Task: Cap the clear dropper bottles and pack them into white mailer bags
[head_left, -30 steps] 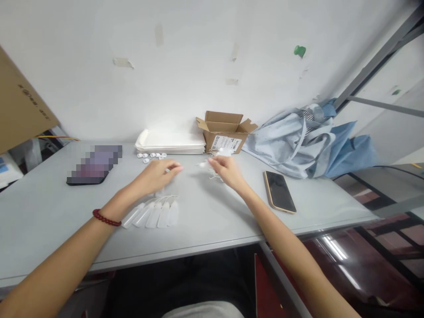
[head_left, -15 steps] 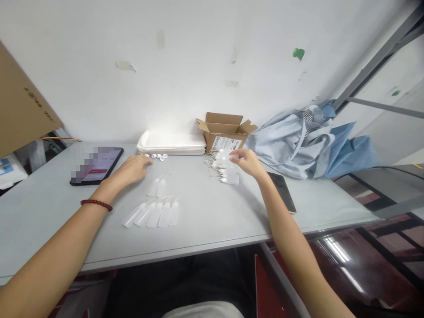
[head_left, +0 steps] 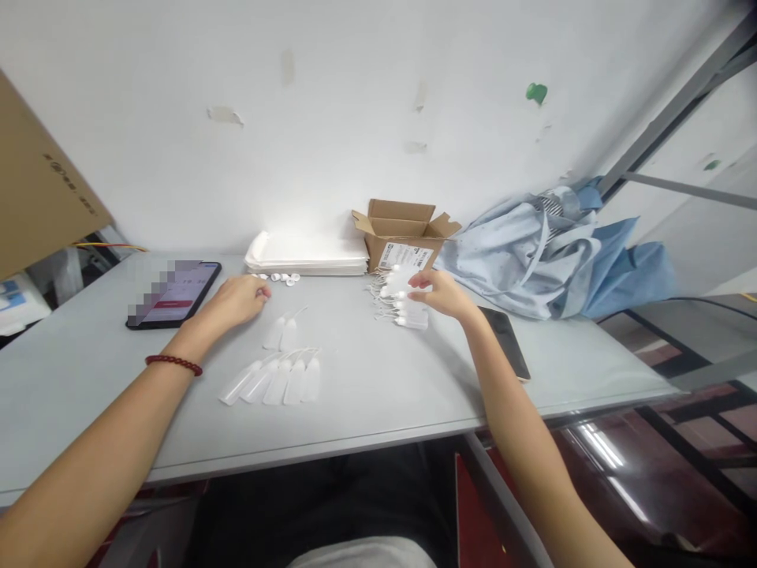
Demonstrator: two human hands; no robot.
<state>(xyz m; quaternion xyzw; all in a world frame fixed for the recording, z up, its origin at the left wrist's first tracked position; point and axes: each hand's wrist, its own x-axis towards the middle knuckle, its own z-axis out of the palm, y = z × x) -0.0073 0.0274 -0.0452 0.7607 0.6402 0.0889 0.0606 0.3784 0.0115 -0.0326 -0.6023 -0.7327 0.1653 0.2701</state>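
My left hand (head_left: pixel 235 301) rests low on the grey table (head_left: pixel 367 394), fingers curled, its fingertips at the small white caps (head_left: pixel 282 278) in front of the white stack. What it pinches, if anything, is too small to see. My right hand (head_left: pixel 441 292) pinches a small white bottle (head_left: pixel 400 278) at the top of a pile of like bottles (head_left: pixel 402 309). Two clear bottles (head_left: pixel 281 333) lie between my hands. A row of several clear bottles (head_left: pixel 277 383) lies nearer to me.
An open cardboard box (head_left: pixel 404 233) and a stack of white flat sheets (head_left: pixel 307 254) stand by the wall. A phone (head_left: pixel 175 293) lies at the left, another dark phone (head_left: pixel 507 342) behind my right wrist. Blue cloth (head_left: pixel 550 252) is heaped at the right.
My left hand moved from the table's middle back-left to the caps, leaving two bottles lying there. My right hand moved back to the bottle pile and closed on one.
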